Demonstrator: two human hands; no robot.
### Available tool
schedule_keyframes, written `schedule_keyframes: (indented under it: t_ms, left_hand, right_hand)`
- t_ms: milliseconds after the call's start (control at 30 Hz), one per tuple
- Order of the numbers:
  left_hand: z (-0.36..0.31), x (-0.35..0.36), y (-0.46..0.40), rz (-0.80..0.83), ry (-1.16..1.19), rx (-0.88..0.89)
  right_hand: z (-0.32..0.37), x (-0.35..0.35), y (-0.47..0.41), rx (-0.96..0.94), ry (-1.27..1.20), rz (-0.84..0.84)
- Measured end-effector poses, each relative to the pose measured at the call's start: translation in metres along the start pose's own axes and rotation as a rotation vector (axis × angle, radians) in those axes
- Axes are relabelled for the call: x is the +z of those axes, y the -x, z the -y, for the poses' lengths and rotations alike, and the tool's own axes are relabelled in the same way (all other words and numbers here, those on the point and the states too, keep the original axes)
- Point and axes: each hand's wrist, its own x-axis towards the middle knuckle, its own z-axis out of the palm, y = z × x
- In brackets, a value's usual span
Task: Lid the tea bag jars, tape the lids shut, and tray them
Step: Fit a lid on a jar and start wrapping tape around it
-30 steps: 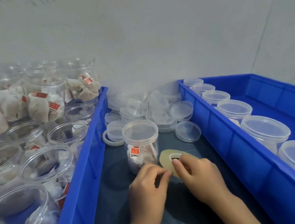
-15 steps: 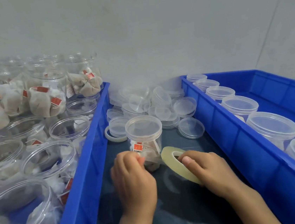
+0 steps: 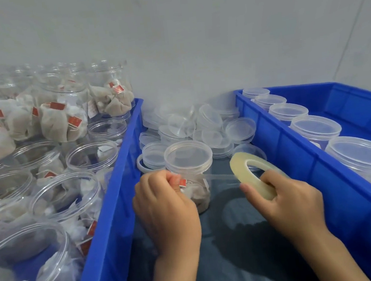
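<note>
Tape strip now stretched: left hand (image 3: pixel 164 209) pinches its end beside the jar (image 3: pixel 192 176); right hand (image 3: pixel 295 199) grips the tape roll (image 3: pixel 251 174), pulled away.

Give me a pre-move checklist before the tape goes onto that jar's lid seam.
1. Lid seated on the jar: ok, it looks level.
2. Tape end held: ok, left hand pinches it beside the jar.
3. Tape roll held: ok, right hand grips it, a finger through the core.
4. Tape strip drawn out between roll and left hand: ok.
5. Strip stuck to the seam: not ok, not yet visibly applied.
6. Strip free of twists: cannot tell, too transparent.
</note>
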Motion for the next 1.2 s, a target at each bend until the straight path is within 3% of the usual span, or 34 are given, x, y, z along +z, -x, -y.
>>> schedule_keyframes:
  t_ms: [200,333,633,867,933,1100,1200]
  left_hand:
    - [0.01,0.002,-0.001,0.054,0.007,0.115]
    - [0.014,0.004,0.002,0.066,0.035,0.1]
    - [0.016,0.015,0.001,0.132,0.019,-0.028]
    - [0.018,0.015,-0.002,0.102,0.081,-0.012]
    - [0.02,0.015,-0.001,0.098,0.153,-0.065]
    - [0.025,0.019,-0.002,0.1,0.482,-0.397]
    - [0.027,0.023,0.002,0.182,0.514,-0.407]
  right_hand:
    - [-0.006,0.01,0.0,-0.065,0.025,-0.235]
    - [-0.006,0.017,-0.004,-0.092,0.043,-0.342]
    - [-0.009,0.03,-0.011,-0.118,0.095,-0.445]
    - [-0.01,0.033,-0.011,-0.115,0.076,-0.441]
    - [-0.009,0.033,-0.011,-0.106,0.073,-0.438]
    - [-0.008,0.033,-0.009,-0.074,0.051,-0.404]
    - [-0.006,0.033,-0.007,-0.081,0.05,-0.384]
